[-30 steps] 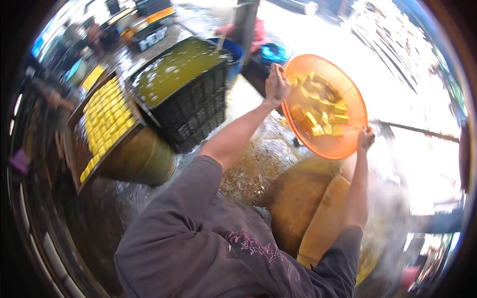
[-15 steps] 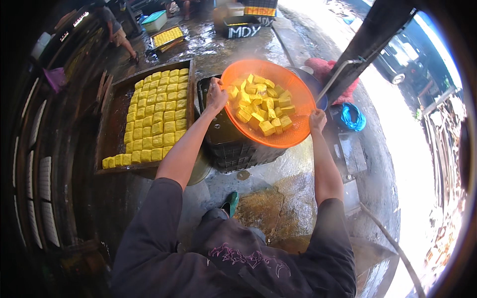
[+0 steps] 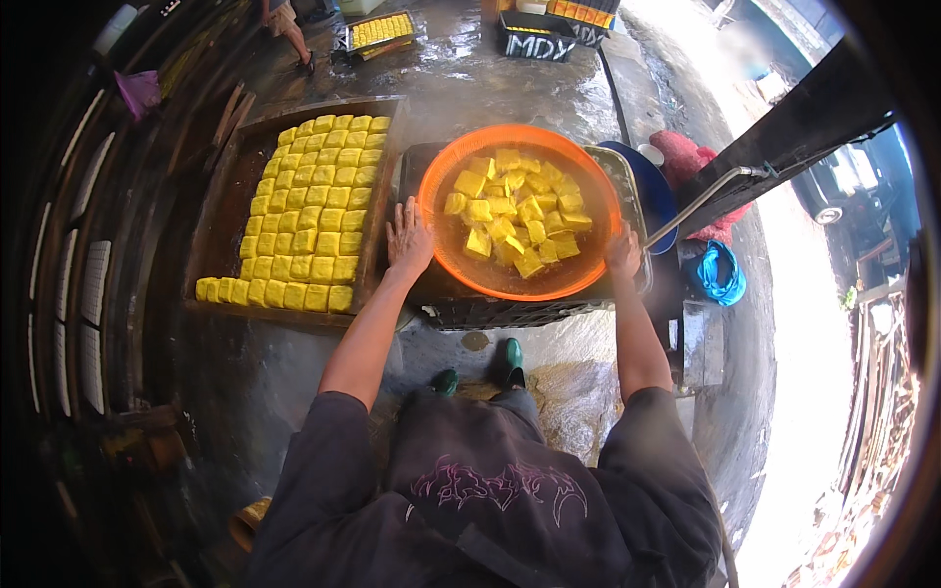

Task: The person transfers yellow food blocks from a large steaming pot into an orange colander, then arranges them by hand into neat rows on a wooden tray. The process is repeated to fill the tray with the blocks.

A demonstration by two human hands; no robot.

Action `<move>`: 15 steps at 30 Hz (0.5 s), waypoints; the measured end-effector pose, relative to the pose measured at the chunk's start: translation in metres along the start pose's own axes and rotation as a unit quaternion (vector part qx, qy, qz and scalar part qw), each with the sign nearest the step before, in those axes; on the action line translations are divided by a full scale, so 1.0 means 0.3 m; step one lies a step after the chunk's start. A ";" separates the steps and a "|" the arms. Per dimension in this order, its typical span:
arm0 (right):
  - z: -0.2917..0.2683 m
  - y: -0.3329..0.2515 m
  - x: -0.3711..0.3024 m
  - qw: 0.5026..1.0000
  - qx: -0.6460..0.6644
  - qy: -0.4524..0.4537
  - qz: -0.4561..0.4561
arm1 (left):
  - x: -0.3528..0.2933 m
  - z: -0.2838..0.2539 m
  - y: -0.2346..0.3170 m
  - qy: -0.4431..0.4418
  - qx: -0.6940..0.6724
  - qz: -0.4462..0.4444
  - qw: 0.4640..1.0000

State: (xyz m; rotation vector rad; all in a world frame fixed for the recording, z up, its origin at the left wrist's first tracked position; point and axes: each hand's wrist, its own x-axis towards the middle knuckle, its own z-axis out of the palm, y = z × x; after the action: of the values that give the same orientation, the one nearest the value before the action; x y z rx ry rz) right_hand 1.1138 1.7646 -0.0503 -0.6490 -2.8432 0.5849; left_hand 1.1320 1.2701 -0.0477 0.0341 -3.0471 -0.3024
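A round orange plastic basket (image 3: 453,263) sits level in front of me on a dark container. Inside it, loose yellow tofu blocks (image 3: 530,209) lie scattered in what looks like brownish liquid. My left hand (image 3: 408,241) is at the basket's left rim, its fingers spread and stretched forward, holding nothing. On the opposite side, my right hand (image 3: 622,253) grips the right rim, its fingers partly hidden. To the left stands a wooden tray (image 3: 223,245) with many yellow tofu blocks (image 3: 310,218) in close rows.
A blue basin (image 3: 655,191) and a red mesh sack (image 3: 683,152) stand right of the basket. A thin pipe (image 3: 701,204) slants from a dark post (image 3: 779,132). Bright blue plastic (image 3: 720,274) lies nearby. Black crates (image 3: 537,39) and another tofu tray (image 3: 380,31) are farther back; a person's leg shows there.
The basket has come down from a tilted, raised position and now rests level. My left hand's fingers have spread from their grip on the rim. Liquid now appears around the blocks.
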 end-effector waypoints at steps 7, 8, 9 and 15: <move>0.110 0.002 0.063 0.987 0.050 0.079 -0.132 | -0.017 0.139 0.363 0.117 -0.171 -0.030 0.978; 0.152 -0.022 0.070 0.987 0.120 0.044 -0.102 | -0.013 0.173 0.420 0.043 -0.270 -0.109 0.956; 0.196 -0.049 0.104 0.982 0.188 -0.023 0.006 | 0.009 0.206 0.460 0.011 -0.283 -0.189 0.940; 0.408 -0.056 0.299 0.531 0.735 -0.302 0.295 | 0.059 0.339 0.437 -0.094 -0.778 -0.435 0.444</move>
State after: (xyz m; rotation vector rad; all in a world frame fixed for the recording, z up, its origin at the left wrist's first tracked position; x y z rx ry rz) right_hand 0.9975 1.7497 -0.1480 -0.9556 -1.1165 3.0938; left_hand 1.1044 1.4180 -0.1201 1.3438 -1.2290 -2.8267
